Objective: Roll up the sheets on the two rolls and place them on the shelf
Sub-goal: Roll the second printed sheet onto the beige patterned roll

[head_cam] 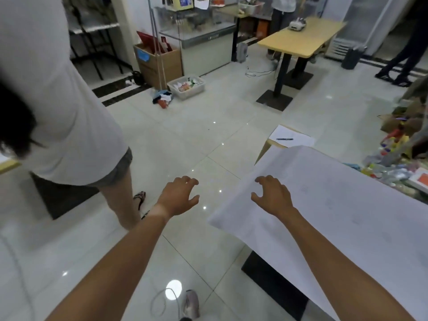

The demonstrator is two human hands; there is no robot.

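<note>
Head view, sheet (335,205) cut off right

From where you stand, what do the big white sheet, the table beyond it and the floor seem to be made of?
The big white sheet looks like thin matte paper: it overhangs its table, sags at the edge and carries faint marks. The far table seems to have a pale wood or wood-look laminate top on dark, probably metal, legs. The floor looks like glossy glazed tile: grout lines and bright lamp reflections.
</note>
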